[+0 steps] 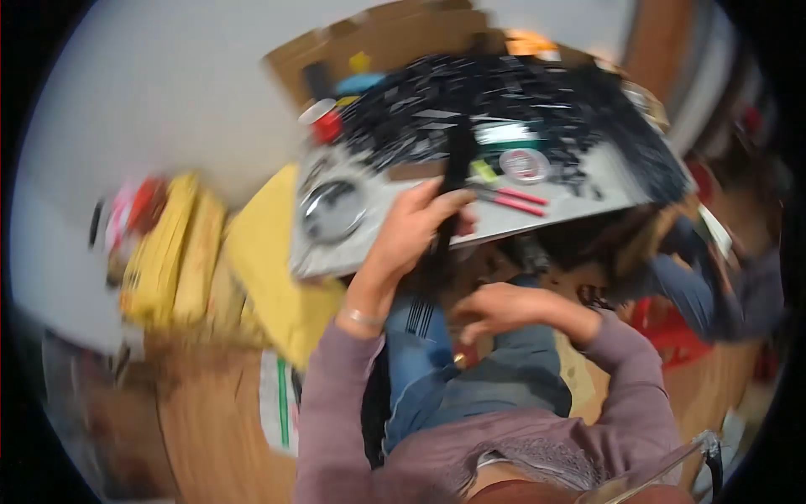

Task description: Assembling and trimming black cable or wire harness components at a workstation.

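Note:
My left hand (pixel 420 220) is closed around a long black strip (pixel 460 151), held upright over the front edge of the table. The strip's lower part hangs toward my lap and blurs into the dark there. My right hand (pixel 502 307) is above my thighs, holding nothing that I can see, its fingers loosely bent and apart. Just right of the strip lies a pair of red-handled pliers or snips (pixel 516 202). A round clear-rimmed container (pixel 525 165) and a small yellow-green piece (pixel 484 171) are beside them.
A heap of black strips (pixel 420 101) covers the back of the pale table (pixel 378 235). A round clear dish (pixel 333 212) and a red cup (pixel 323 123) stand at its left. Cardboard (pixel 403 38) walls the far side. Yellow sacks (pixel 164 252) sit left; another person's leg (pixel 684 281) shows right.

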`<state>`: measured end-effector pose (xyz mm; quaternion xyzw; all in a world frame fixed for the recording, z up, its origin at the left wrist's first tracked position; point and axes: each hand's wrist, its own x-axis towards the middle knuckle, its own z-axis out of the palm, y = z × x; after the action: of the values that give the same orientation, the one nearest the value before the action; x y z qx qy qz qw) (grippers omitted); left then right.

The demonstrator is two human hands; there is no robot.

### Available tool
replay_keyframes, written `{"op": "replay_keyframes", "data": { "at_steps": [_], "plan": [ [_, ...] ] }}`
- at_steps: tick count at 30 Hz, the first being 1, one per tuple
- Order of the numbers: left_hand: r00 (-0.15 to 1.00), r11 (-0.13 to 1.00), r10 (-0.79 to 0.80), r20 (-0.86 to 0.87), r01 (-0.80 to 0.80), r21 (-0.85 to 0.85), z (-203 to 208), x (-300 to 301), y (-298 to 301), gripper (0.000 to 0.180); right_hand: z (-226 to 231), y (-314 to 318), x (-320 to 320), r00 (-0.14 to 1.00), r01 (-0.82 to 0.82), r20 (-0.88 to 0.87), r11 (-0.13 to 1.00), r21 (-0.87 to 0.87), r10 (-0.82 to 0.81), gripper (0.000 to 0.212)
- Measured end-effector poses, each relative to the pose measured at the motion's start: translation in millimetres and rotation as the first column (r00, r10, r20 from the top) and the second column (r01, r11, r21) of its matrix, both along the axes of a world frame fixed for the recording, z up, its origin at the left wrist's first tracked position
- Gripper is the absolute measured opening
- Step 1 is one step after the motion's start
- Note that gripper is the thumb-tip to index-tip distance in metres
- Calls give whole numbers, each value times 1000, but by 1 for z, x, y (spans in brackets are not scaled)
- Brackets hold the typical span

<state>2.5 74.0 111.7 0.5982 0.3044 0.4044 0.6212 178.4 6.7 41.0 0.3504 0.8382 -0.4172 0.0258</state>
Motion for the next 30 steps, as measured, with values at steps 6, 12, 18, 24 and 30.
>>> {"op": "replay_keyframes", "data": {
  "at_steps": [6,12,18,24,30],
  "plan": [
    [990,991,135,30,-135,11,-105,47,-26,28,-165,26,22,951,158,-197,923,-352,-238,45],
    [955,924,280,92,-243,-296,-199,30,-94,20,-280,-56,3,972,146,-112,902,-406,-208,39],
    [956,950,250,152,-211,-232,-155,23,-118,25,-193,-57,-1,984,9,-161,930,-367,-73,48],
    [972,958,182,152,-140,-252,-150,32,-125,26,-184,-75,3,997,-70,-6,881,-467,76,64],
    [977,959,113,182,-59,-276,-120,52,-100,23,-212,-80,14,995,-95,-49,785,-612,82,54]
  ]
}}
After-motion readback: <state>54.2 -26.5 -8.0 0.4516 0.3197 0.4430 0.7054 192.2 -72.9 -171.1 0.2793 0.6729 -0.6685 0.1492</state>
